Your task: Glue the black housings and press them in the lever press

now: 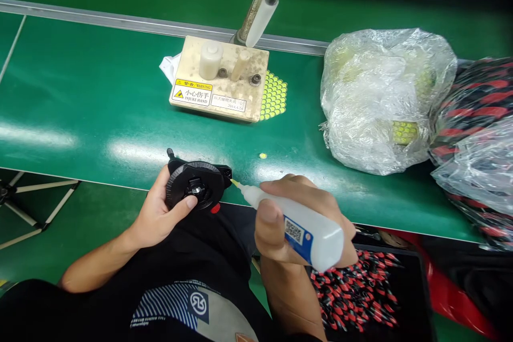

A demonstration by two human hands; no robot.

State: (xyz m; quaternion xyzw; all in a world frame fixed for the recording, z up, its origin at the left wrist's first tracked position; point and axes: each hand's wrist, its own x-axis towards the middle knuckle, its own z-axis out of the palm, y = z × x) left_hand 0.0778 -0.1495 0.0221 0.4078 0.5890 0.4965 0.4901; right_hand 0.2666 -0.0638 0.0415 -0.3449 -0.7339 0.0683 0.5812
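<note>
My left hand (160, 214) is closed on a black round part (180, 187) with a graduated rim, thumb pressed near the bright metal screw at its centre. A knob sticks out at its upper left, and an arm with a small hole reaches right. My right hand (296, 203) grips a translucent white glue bottle (326, 240) with a blue label and a QR code. The bottle's thin yellowish nozzle tip points at the arm's end; whether they touch I cannot tell. A small yellow-green disc (263, 155) lies on the green bench (132, 133) beyond the bottle.
A cream fixture block (224, 101) with warning labels stands at the back, beside a sheet of yellow-green discs (276, 96) and a metal post (256, 10). Plastic-wrapped bundles (385, 96) fill the right side. Below is a tray of red-and-black pieces (356, 294).
</note>
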